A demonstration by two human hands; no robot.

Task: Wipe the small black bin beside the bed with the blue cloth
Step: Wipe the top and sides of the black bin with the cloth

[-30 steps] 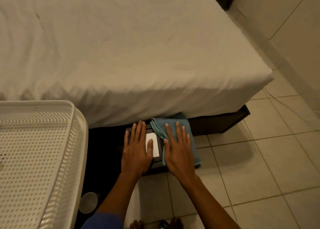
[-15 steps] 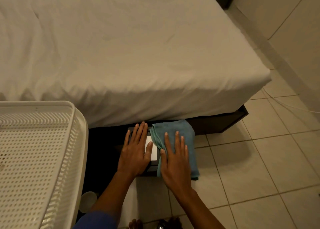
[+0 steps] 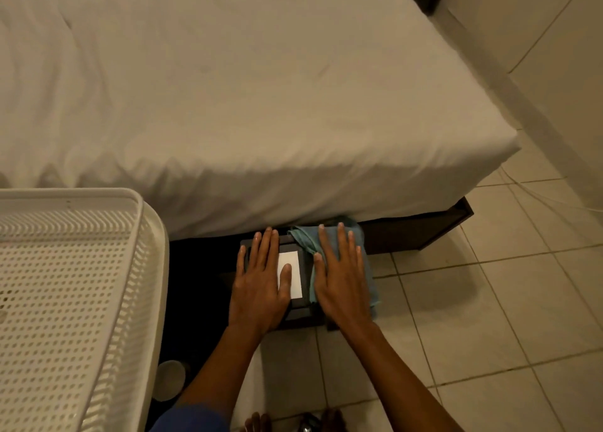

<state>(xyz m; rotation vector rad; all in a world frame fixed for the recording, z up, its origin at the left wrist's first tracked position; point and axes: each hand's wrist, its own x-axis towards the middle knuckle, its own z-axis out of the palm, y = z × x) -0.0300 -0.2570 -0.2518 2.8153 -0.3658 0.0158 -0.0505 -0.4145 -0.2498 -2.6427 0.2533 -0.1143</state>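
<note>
The small black bin (image 3: 301,312) stands on the floor against the bed's lower edge, with a white rectangle on its top. My left hand (image 3: 261,284) lies flat on the bin's top, fingers spread, thumb on the white rectangle. The blue cloth (image 3: 329,235) is draped over the bin's right side. My right hand (image 3: 341,278) presses flat on the cloth, fingers pointing toward the bed. Most of the bin is hidden under the hands and cloth.
A bed with a white sheet (image 3: 261,88) fills the upper view, on a dark frame (image 3: 421,226). A white perforated basket (image 3: 65,301) stands at the left. A round pale object (image 3: 169,379) lies on the dark floor below it. Tiled floor (image 3: 489,317) and a wall (image 3: 554,56) lie right.
My right hand slid back toward me with the cloth, then forward toward the bed again. My left hand stayed flat on the bin's top.
</note>
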